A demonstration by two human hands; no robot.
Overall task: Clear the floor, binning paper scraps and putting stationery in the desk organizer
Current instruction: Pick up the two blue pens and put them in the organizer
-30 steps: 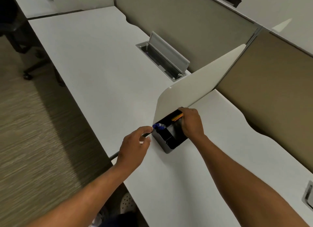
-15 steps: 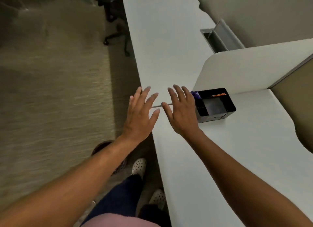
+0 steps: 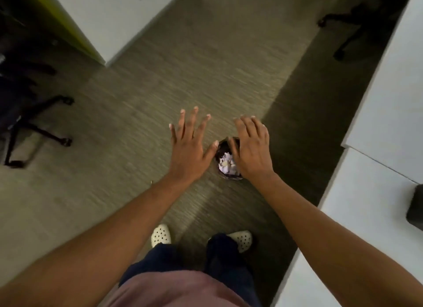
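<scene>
Both hands empty, left hand [image 3: 190,151] with fingers [image 3: 194,121] spread, right hand [image 3: 251,151] loosely curved, above carpeted floor [image 3: 137,100]; small bin [image 3: 225,163] of crumpled paper scraps [image 3: 225,164] directly below, partly under the right palm, nearer that hand.

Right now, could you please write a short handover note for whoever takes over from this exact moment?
Left hand: open, empty, fingers spread over the carpet.
Right hand: open, empty, above the bin.
Bin: on the floor ahead of the feet, crumpled paper inside.
Desk: on the right, with a dark object at the frame edge.
Done: paper is binned.
Left: no scraps seen; view is blurred, so check again.
</scene>
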